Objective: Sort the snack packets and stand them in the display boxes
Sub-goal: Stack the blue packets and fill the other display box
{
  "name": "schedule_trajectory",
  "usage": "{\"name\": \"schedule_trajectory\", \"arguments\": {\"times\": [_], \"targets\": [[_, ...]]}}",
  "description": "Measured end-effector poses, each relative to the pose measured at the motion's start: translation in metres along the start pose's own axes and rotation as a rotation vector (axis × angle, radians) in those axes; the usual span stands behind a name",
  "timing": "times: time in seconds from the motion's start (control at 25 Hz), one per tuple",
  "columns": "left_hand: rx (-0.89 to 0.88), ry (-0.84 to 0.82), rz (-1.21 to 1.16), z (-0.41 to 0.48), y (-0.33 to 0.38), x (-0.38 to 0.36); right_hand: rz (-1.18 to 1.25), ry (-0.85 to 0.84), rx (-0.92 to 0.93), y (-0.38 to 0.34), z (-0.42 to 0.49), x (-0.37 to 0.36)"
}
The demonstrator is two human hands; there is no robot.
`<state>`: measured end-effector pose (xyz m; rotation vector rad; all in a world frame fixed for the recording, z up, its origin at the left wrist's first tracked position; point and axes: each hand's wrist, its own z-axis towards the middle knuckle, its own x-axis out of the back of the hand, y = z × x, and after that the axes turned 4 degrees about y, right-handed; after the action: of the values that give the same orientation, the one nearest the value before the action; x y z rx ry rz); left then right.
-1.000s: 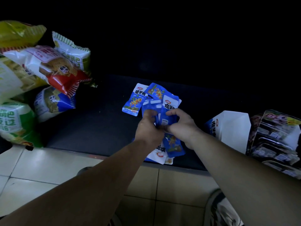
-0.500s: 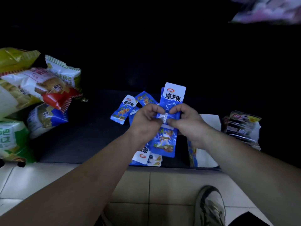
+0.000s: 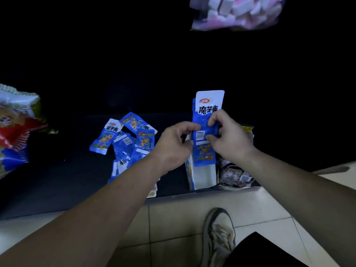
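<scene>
Half a second ago I had this stack of blue packets (image 3: 207,130) over the loose heap; now I have carried it to the right, so it hangs directly above the white display box (image 3: 204,175) that stands open on the dark shelf (image 3: 57,180). My right hand (image 3: 228,140) pinches the stack at its middle, thumb in front and fingers curled behind. My left hand (image 3: 174,143) has loosened: its fingertips only touch the stack's left edge, and whether they really grip I cannot tell. I judge the gathering is done for this batch and the next step is lowering it upright into the box beneath my hands.

The loose blue packets (image 3: 125,143) lie to the left of my left hand, still unsorted, some tucked under my forearm. How many packets I hold is hidden, since only the front one shows. The box's inside is covered by the stack. Just right of my right wrist sits a second display box (image 3: 237,174) with dark packets, too dim to read. The shelf's back is black.
</scene>
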<state>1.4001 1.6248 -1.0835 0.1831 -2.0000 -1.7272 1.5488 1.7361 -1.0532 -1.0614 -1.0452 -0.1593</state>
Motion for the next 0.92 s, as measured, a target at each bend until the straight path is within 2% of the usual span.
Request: {"name": "schedule_trajectory", "arguments": {"times": [0.16,0.28,0.36,0.44,0.56,0.68,0.8,0.92], "targets": [[-0.040,-0.041,0.147,0.006,-0.018,0.001,-0.104,0.016,0.101,0.020,0.003,-0.009],[-0.168,-0.049,0.181,0.012,-0.020,-0.007,-0.366,0.092,0.198,0.032,0.004,-0.003],[-0.259,-0.038,0.219,0.014,-0.022,-0.015,-0.418,0.089,0.228,0.042,0.003,-0.001],[-0.242,-0.046,0.217,0.014,-0.028,-0.021,-0.478,0.042,0.249,0.052,-0.001,-0.002],[-0.163,-0.108,0.241,0.008,-0.037,-0.029,-0.607,-0.122,0.257,0.062,-0.012,-0.008],[-0.187,-0.181,0.361,0.008,-0.038,-0.034,-0.608,-0.140,0.202,0.060,-0.016,-0.008],[-0.174,-0.095,0.428,0.009,-0.034,-0.033,-0.576,-0.126,0.210,0.057,-0.020,-0.004],[-0.223,0.140,0.393,0.009,-0.036,-0.026,-0.537,-0.193,0.227,0.049,-0.020,-0.003]]}}
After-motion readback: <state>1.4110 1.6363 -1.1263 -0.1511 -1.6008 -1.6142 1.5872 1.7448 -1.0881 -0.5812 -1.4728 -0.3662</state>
